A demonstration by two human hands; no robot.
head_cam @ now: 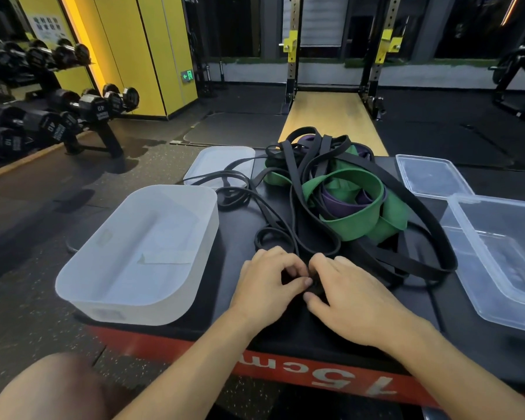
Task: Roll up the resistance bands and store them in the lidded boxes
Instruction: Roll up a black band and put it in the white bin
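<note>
On worktop [285,325], far left: white box [140,312], white lid [219,159] behind it. Front centre: left hand [264,286] and right hand [352,301] meet, each grip pinching a small black roll [315,285] of band. Behind them: tangled pile [346,204] of black, green and purple bands. Right: clear box [479,280], uncovered, clear lid [431,177] beyond.

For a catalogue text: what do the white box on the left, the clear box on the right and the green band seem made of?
White box: probably plastic, frosted matte; its milky walls pass light.
Clear box: thin glossy plastic; the black platform shows through, edges glint.
Green band: likely rubber or latex, matte; it bends in soft flat loops.
</note>
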